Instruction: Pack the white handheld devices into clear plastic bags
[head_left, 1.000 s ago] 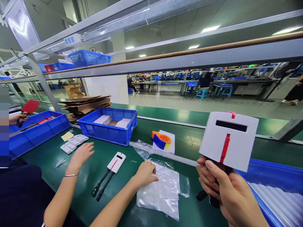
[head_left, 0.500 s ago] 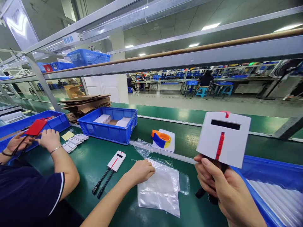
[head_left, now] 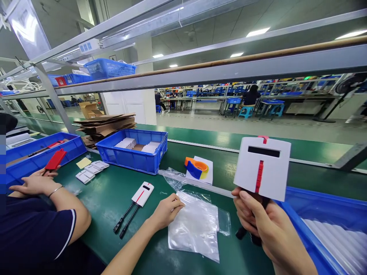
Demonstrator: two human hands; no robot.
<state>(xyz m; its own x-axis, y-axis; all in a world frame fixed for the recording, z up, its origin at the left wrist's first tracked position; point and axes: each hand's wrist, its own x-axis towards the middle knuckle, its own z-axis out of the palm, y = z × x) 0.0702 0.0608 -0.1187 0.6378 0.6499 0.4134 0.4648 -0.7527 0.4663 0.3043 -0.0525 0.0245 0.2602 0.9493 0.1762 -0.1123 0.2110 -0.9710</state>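
Upright in my right hand [head_left: 262, 219] is a white, flat device [head_left: 255, 179] with a dark slot-shaped window and a red segmented strip. My fingers close round its lower end, where black cable parts show below. My left hand [head_left: 168, 210] pinches the upper left edge of a clear plastic bag [head_left: 195, 233], which lies in a stack on the green bench. How much of the bag is between the fingertips is partly hidden. Left of that hand, a similar white device [head_left: 142, 194] with two black cables lies on the bench.
A roll of orange tape [head_left: 197, 166] sits on white paper behind the bags. Blue bins stand at the right [head_left: 323, 202] and back left [head_left: 129, 162]. White pieces [head_left: 91, 170] lie near a co-worker's arm [head_left: 64, 196]; that person holds a red device [head_left: 56, 159]. A metal shelf rail [head_left: 200, 72] crosses overhead.
My right hand and the white device have shifted slightly left. My left hand has drawn back a little to the left at the bag's edge. The co-worker's hands have moved with the red device.
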